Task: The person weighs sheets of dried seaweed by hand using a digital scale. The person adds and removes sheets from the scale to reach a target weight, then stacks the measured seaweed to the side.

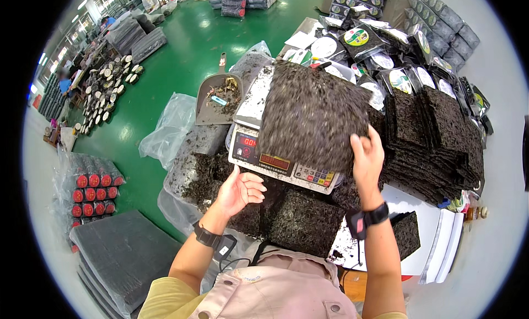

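My right hand (367, 162) pinches the right edge of a dark dried seaweed sheet (314, 116) between thumb and fingers. Motion blurs the sheet, which is tilted over a white electronic scale (283, 174) and hides much of its platform and part of its keypad. Red digits glow on the scale's display. Below the scale's front left corner, my left hand (241, 191) is empty, its palm turned up and its fingers loosely curled apart. More seaweed sheets (310, 224) lie between the scale and my body.
Tall stacks of seaweed sheets (446, 141) stand at right, with labelled seaweed packets (359, 40) heaped behind. A dustpan (206, 108) holding scraps lies left of the scale. Plastic-wrapped bundles (124, 257) sit lower left. Far off at left, a person (65, 84) is near more goods.
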A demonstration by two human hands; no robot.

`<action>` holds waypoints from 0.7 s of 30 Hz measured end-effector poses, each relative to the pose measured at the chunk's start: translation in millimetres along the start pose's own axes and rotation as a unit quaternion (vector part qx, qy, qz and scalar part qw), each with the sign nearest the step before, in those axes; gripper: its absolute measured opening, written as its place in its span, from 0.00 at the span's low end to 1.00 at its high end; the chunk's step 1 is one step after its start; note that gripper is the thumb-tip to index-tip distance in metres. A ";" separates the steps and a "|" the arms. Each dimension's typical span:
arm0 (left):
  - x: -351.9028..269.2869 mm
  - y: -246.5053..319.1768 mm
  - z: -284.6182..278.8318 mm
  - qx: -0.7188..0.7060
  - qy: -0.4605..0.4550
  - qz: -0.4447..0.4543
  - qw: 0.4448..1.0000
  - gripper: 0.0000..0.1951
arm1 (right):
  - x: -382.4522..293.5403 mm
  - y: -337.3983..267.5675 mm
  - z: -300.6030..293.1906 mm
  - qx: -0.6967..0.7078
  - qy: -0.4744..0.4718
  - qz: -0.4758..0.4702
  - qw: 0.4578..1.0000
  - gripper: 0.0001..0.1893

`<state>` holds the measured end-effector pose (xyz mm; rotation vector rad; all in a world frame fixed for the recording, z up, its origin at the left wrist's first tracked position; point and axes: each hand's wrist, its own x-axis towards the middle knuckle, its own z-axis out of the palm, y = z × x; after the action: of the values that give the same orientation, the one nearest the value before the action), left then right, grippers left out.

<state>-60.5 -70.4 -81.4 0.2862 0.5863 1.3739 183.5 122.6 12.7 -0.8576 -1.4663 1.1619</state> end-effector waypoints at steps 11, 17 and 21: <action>12.0 -61.7 -25.0 0.489 0.133 -0.085 0.858 0.14 | -18.7 29.2 -34.4 -0.225 0.138 -0.100 0.959 0.07; 18.9 -113.1 -46.6 0.561 0.118 -0.126 0.810 0.26 | -166.3 97.9 -88.3 -0.441 -0.075 0.126 0.885 0.21; 21.2 -120.7 -42.5 0.573 0.111 -0.131 0.802 0.25 | -225.7 116.1 -101.7 -0.372 -0.124 0.286 0.874 0.30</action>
<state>18.7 -78.9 -183.8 0.9785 1.5731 0.6292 323.5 -33.6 -162.7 -1.8245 -1.9922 1.1449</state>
